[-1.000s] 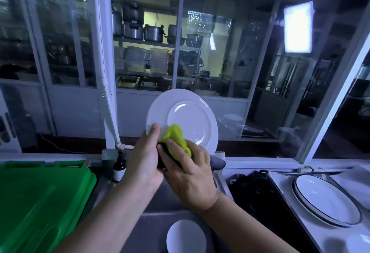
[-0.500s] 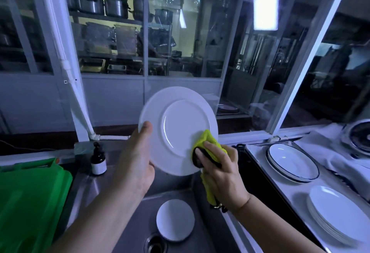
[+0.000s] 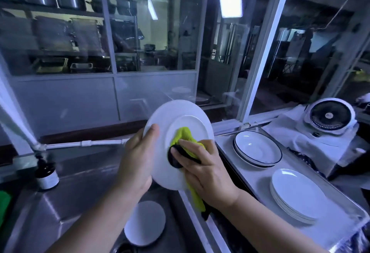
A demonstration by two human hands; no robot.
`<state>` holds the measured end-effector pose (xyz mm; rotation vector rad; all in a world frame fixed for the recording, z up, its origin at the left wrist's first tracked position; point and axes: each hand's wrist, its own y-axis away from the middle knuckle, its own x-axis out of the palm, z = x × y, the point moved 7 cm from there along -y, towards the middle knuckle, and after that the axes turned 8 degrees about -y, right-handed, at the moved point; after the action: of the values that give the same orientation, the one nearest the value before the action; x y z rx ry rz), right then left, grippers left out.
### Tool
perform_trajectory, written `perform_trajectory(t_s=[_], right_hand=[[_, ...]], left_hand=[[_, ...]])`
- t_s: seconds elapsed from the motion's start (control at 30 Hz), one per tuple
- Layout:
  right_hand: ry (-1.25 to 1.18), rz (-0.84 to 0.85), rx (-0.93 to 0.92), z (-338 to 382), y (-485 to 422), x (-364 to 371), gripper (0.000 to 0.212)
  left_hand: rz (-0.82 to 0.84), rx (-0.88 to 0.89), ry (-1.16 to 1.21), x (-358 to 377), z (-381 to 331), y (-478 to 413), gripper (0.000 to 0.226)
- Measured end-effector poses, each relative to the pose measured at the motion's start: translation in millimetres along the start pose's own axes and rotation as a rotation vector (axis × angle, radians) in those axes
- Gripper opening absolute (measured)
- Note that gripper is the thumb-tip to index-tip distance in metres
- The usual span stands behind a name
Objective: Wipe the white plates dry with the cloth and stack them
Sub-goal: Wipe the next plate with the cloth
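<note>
Drying 1 plate (image 3: 160, 124) over the sink (image 3: 60, 192) | left hand (image 3: 138, 158) clamped on its left rim | right hand (image 3: 206, 168) closed on cloth (image 3: 184, 136), pressing its centre | tip: sweep centre to rim, rotating plate | pose: on edge, underside facing me; round, no long axis | stack (image 3: 296, 194) at right

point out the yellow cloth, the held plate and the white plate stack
yellow cloth (image 3: 183, 134): head view, bunched upper fold
held plate (image 3: 170, 110): head view, bare upper rim
white plate stack (image 3: 298, 190): head view, top plate's centre
</note>
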<state>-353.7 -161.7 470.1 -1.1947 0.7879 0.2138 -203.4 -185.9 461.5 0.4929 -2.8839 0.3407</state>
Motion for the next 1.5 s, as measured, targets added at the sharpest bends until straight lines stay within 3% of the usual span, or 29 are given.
perform_trajectory(t_s=[0.07, 0.13, 0.33, 0.43, 0.53, 0.67, 0.77, 0.87, 1.0, 1.1, 1.2, 1.37, 1.5], right_hand=[[-0.006, 0.028, 0.027, -34, 32, -14, 0.035], [0.019, 0.032, 0.097, -77, 62, -36, 0.034], [0.156, -0.105, 0.427, -215, 160, -130, 0.039], [0.228, -0.191, 0.574, -268, 214, -180, 0.037], [0.266, -0.305, 0.75, -309, 264, -225, 0.04], [0.286, -0.4, 0.879, -339, 308, -264, 0.042], [0.265, -0.467, 0.968, -349, 334, -280, 0.043], [0.252, -0.516, 1.033, -353, 356, -286, 0.045], [0.286, -0.534, 1.092, -354, 378, -292, 0.05], [0.316, -0.54, 1.125, -353, 391, -296, 0.049], [0.347, -0.542, 1.14, -352, 398, -299, 0.05], [0.355, -0.547, 1.164, -357, 407, -298, 0.047], [0.348, -0.545, 1.191, -362, 412, -293, 0.05]], left_hand=[[0.013, 0.002, -0.012, 31, 14, -5, 0.03], [0.04, 0.03, -0.053, 70, 30, -10, 0.022], [0.172, -0.014, -0.276, 199, 110, -19, 0.017], [0.23, 0.029, -0.453, 263, 150, -19, 0.051], [0.368, 0.159, -0.661, 328, 177, -8, 0.063], [0.557, 0.5, -1.018, 404, 201, 17, 0.049], [0.699, 0.801, -1.15, 448, 219, 41, 0.038], [0.777, 1.103, -1.229, 473, 239, 65, 0.026], [0.811, 1.321, -1.212, 484, 272, 79, 0.024], [0.81, 1.374, -1.146, 488, 289, 86, 0.04], [0.85, 1.427, -1.123, 490, 299, 95, 0.006], [0.843, 1.492, -1.186, 491, 320, 104, 0.017], [0.881, 1.536, -1.199, 491, 337, 114, 0.01]])
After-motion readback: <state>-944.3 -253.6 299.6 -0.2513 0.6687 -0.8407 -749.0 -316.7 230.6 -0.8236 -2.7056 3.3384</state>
